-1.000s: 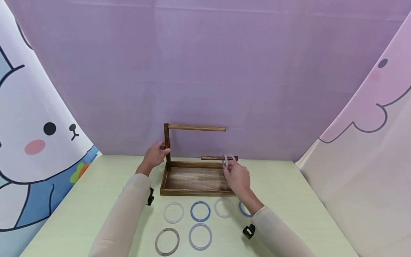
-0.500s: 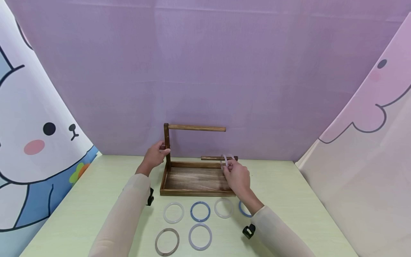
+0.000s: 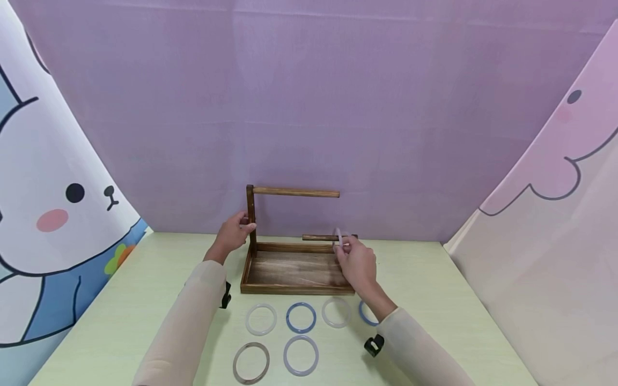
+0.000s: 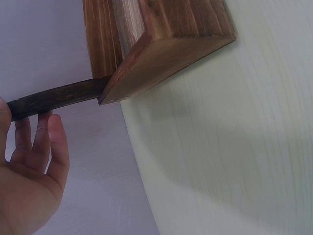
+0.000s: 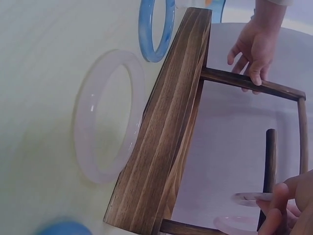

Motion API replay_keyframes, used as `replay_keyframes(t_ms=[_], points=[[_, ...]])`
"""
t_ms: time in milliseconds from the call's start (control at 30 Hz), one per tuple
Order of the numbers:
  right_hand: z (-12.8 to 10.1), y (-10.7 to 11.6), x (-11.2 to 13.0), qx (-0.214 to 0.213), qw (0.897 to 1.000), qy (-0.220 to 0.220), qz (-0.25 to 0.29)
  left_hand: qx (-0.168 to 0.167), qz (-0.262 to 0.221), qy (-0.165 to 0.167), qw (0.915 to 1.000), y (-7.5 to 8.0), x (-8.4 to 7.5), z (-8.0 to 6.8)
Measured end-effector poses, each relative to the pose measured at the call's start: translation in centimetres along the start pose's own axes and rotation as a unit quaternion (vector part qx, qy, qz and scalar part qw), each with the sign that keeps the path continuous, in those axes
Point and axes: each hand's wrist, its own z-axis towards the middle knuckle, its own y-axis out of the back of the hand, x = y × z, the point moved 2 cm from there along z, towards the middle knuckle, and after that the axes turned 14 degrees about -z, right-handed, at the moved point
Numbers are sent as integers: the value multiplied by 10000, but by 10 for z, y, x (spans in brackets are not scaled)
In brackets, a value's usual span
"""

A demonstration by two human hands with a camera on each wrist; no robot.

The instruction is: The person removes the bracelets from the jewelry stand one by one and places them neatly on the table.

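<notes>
Head view shows the right hand point(image 3: 358, 264) covering most of the pale bangle point(image 3: 339, 238) its fingers point(image 3: 345, 252) pinch; only a short arc rises above the fingertips, at the lower rod point(image 3: 319, 237) of the wooden stand point(image 3: 294, 268), and whether it is threaded on the rod cannot be told there. Right wrist view cuts the same hand off at the corner, with the bangle point(image 5: 252, 198) edge-on just beside the rod point(image 5: 268, 161) and a second pale curve below it too blurred to make out. Left hand point(image 3: 234, 232) holds the upright post point(image 3: 250, 214): its fingers point(image 5: 254, 73) curl around the post, while the left wrist view shows only four fingertips point(image 4: 41, 132) beneath the dark post point(image 4: 54, 98), the thumb out of frame. Nearer than the right fingers, six bangles lie on the worktop point(image 3: 434, 300); the blue bangle point(image 3: 367, 313) furthest right is half hidden by the right forearm. A small black clip point(image 3: 374, 346) sits at that wrist. No writing or label can be read anywhere.
</notes>
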Motion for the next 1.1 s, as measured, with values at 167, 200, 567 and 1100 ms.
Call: replay_keyframes(t_ms=[167, 200, 567, 1100], points=[[0, 1, 2, 17, 10000, 13, 7, 5, -15, 0, 10000, -1, 2, 1], [0, 1, 2, 14, 10000, 21, 16, -2, -22, 10, 10000, -1, 2, 1], [-1, -3, 8, 67, 9999, -60, 77, -19, -24, 9, 10000, -2, 1, 1], [-3, -7, 29, 61, 9998, 66, 167, -1, -16, -53, 10000, -1, 1, 1]])
